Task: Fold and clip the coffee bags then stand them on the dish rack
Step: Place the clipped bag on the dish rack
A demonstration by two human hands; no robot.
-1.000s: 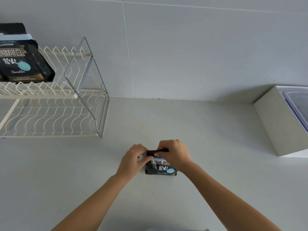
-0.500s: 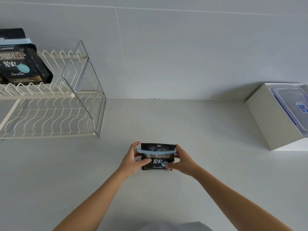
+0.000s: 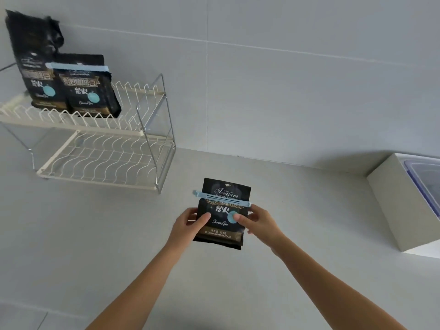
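A black coffee bag (image 3: 220, 231) is held upright above the counter, a light blue clip (image 3: 221, 198) clamped across its folded top. My left hand (image 3: 188, 226) grips its left edge and my right hand (image 3: 258, 221) grips its right edge, thumbs on the front. A white two-tier dish rack (image 3: 100, 160) stands at the far left. On its upper tier stand two more black coffee bags: one (image 3: 88, 91) with a blue clip across its top, and behind it another (image 3: 35, 65) whose top stands taller with no clip that I can see.
A white box (image 3: 392, 206) holding a clear lidded plastic container (image 3: 426, 177) sits at the right edge of the counter. The rack's lower tier (image 3: 102, 158) holds nothing. Grey counter (image 3: 95, 246) spreads between me and the rack; a tiled wall stands behind.
The bag lay on the counter while both hands pressed the clip on; it has since been lifted upright and raised. My view has swung left, showing more of the rack.
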